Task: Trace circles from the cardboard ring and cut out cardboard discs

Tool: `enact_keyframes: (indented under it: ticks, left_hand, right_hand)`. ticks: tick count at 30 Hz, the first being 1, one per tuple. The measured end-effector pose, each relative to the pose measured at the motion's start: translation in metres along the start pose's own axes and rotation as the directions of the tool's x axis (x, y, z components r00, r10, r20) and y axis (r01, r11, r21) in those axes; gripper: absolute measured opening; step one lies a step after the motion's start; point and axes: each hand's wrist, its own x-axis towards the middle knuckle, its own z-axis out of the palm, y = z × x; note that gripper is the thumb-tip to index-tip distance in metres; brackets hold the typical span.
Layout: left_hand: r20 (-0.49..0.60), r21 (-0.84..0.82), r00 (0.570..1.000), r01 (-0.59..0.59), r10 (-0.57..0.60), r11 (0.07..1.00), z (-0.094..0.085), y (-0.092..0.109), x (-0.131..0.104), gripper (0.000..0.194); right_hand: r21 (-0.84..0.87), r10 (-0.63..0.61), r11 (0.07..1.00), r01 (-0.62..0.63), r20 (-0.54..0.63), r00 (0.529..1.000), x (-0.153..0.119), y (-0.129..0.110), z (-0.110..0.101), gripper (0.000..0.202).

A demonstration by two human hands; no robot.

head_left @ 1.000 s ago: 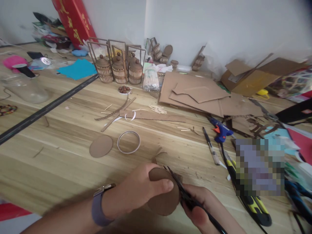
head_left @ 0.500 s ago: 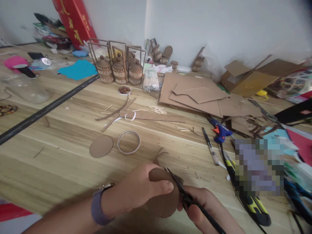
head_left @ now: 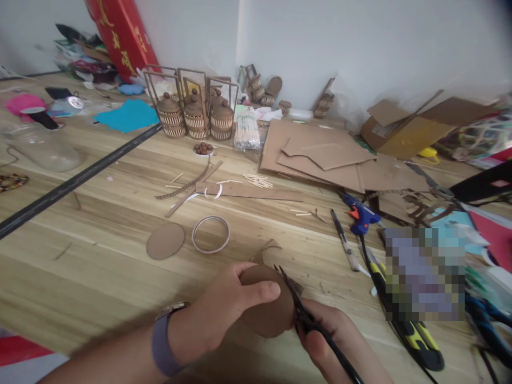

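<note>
A round brown cardboard disc (head_left: 266, 314) is pinched in my left hand (head_left: 236, 298), the thumb lying across its face. My right hand (head_left: 330, 330) grips black scissors (head_left: 306, 314), whose slightly parted blades lie along the disc's right edge. A curled cardboard offcut (head_left: 269, 250) rests just beyond the disc. Farther left on the wooden table are another flat cardboard disc (head_left: 165, 241) and a ring (head_left: 210, 252) with a pale rim.
Cardboard sheets (head_left: 320, 149) lie at the back right. On the right are a blue glue gun (head_left: 362, 214), a pen (head_left: 344, 240) and a yellow-black cutter (head_left: 416, 338). Small lidded baskets (head_left: 196, 117) with tall handles stand at the back, behind cardboard strips (head_left: 256, 191).
The disc and my left hand have shifted slightly up and left. The disc is turned a little against the scissors, and more of the curled offcut shows beyond it.
</note>
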Motion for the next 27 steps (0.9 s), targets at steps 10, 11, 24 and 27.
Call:
enact_keyframes:
  ticks: [10,11,24,27]
  left_hand:
    - [-0.033,0.109,0.997,-0.059,0.063,0.992,-0.001,-0.008,-0.001,0.038]
    - [-0.026,0.121,0.997,-0.063,0.066,0.991,-0.001,-0.008,-0.001,0.037]
    - [-0.012,0.129,0.999,-0.042,0.044,0.991,-0.001,-0.010,-0.001,0.039]
    - [0.052,0.073,0.997,-0.061,0.058,0.995,-0.001,-0.009,-0.002,0.037]
  right_hand:
    - [0.022,-0.012,1.000,0.011,0.032,0.999,-0.002,-0.005,-0.001,0.074]
    - [0.034,-0.001,0.999,0.000,0.042,0.999,-0.002,-0.006,-0.002,0.075]
    - [0.039,-0.032,0.999,0.030,0.044,0.999,-0.001,-0.010,-0.002,0.074]
    - [0.055,-0.027,0.998,0.025,0.047,0.999,-0.002,-0.010,-0.002,0.074]
